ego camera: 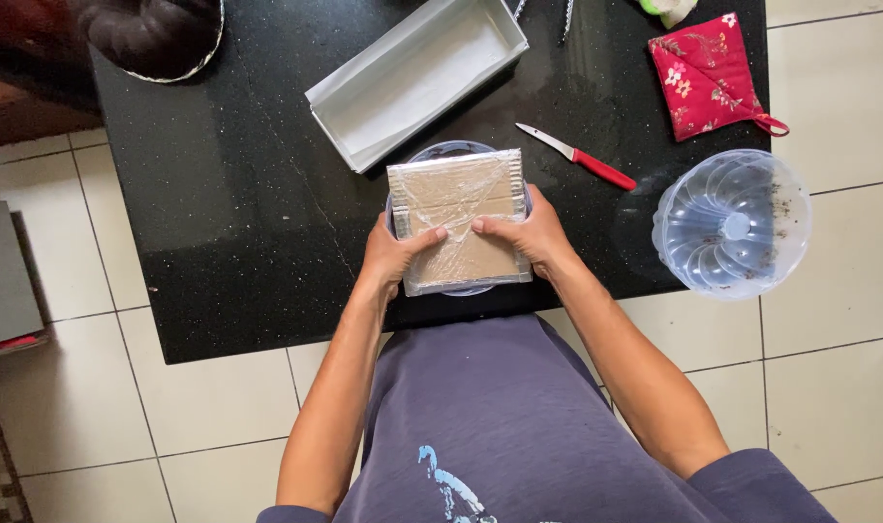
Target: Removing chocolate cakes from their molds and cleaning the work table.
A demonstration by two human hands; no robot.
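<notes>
A square brown board wrapped in clear film (458, 208) lies flat over a round bluish container (449, 149), whose rim shows past the board's far and near edges. My left hand (391, 256) grips the board's near left side, thumb pressed on top. My right hand (526, 235) holds the near right side the same way. Both sit at the front edge of a black speckled countertop (228, 194).
A white rectangular box (417, 76) lies open behind the board. A red-handled knife (577, 156) lies to the right, a clear fluted ring mould (732, 223) hangs over the counter's right edge, and a red floral potholder (708, 73) is at the back right. White tile floor surrounds.
</notes>
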